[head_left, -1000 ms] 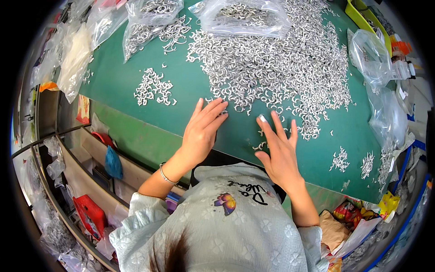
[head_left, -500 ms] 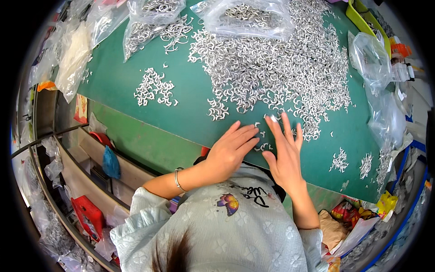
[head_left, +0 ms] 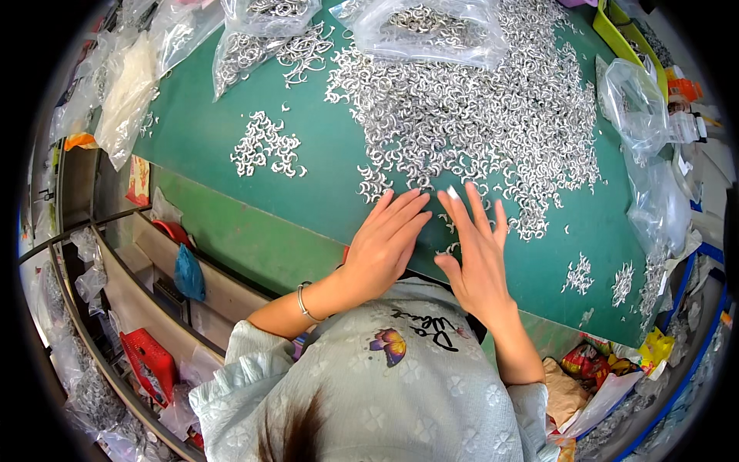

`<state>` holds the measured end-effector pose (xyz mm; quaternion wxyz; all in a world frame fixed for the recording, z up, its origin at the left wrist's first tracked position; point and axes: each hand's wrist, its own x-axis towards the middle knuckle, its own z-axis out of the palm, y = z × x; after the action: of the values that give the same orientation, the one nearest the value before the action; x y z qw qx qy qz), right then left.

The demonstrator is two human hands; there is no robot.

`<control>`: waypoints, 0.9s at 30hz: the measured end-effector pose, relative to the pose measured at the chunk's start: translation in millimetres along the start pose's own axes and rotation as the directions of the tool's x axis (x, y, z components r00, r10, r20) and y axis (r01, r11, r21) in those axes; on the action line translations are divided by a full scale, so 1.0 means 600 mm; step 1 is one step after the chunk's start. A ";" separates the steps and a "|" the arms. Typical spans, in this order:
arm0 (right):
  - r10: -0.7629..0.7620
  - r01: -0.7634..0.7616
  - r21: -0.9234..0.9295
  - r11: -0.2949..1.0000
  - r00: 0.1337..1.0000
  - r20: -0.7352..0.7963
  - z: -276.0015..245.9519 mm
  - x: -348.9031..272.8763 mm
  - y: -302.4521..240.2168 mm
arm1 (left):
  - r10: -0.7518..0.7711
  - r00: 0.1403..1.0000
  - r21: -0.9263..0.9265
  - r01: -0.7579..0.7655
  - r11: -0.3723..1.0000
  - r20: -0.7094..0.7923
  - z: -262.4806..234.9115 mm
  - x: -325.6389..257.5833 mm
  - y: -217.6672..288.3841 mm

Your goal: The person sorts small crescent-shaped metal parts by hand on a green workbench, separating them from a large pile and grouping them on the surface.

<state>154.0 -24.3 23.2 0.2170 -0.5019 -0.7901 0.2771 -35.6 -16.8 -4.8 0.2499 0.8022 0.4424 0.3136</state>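
Note:
A wide heap of small silver crescent-shaped metal pieces (head_left: pixel 477 115) covers the middle and right of the green table (head_left: pixel 323 192). My left hand (head_left: pixel 386 240) is palm down at the near edge of the heap, its fingers stretched out and pointing away from me. Beside it my right hand (head_left: pixel 476 250) has its fingers spread, with the fingertips at the nearest pieces. A few loose crescents (head_left: pixel 449 249) lie between the two hands, close to the right thumb. Neither hand grips anything that I can see. What lies under the palms is hidden.
A smaller cluster of crescents (head_left: pixel 264 146) lies to the left, and two little piles (head_left: pixel 577 276) to the right. Clear plastic bags of metal parts (head_left: pixel 431 35) stand at the back. A yellow-green basket (head_left: pixel 631 42) is at the far right; a red basket (head_left: pixel 148 366) sits lower left.
My left hand has moved forward, its fingertips now at the heap's near edge. The right hand has shifted slightly forward and left, fingers still spread.

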 end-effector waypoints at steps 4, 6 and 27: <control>-0.015 0.018 -0.087 0.996 0.999 0.033 0.015 0.022 0.007 | -0.052 0.998 0.030 0.052 0.998 -0.029 -0.006 0.013 -0.005; -0.009 0.014 -0.109 0.994 0.999 0.049 0.007 0.007 0.004 | -0.094 0.994 0.057 0.097 0.994 -0.054 -0.016 0.008 -0.014; 0.030 -0.026 -0.109 0.994 0.999 0.043 0.005 -0.008 0.006 | 0.066 0.991 0.085 -0.077 0.993 0.119 -0.013 0.028 -0.019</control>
<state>156.4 -28.3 18.0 0.1678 -0.5176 -0.8015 0.2479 -40.8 4.6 -2.5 0.2276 0.8448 0.4117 0.2549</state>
